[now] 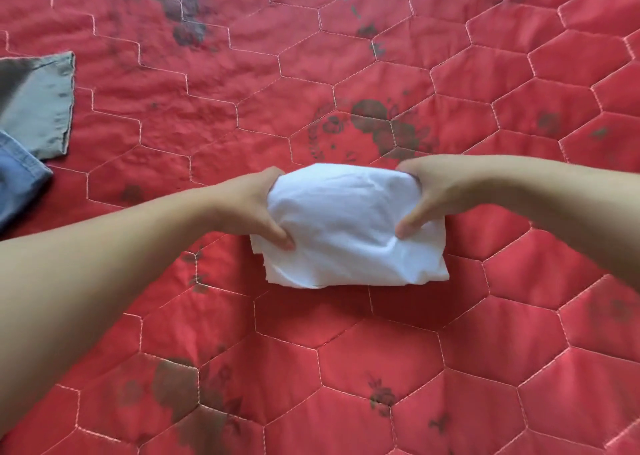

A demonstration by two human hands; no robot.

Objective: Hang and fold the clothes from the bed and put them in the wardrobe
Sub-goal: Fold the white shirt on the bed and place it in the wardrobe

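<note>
A folded white garment point(346, 226) forms a compact bundle in the middle of the view, over the red quilted bedspread point(346, 368). My left hand point(249, 205) grips its left side, thumb on top and fingers tucked under. My right hand point(429, 194) grips its right side the same way. Whether the bundle rests on the bed or is lifted slightly off it is unclear.
At the left edge lie a grey-green garment point(38, 104) and, below it, a piece of blue denim point(17, 184), both flat on the bedspread. The red quilt has hexagon stitching and dark flower prints.
</note>
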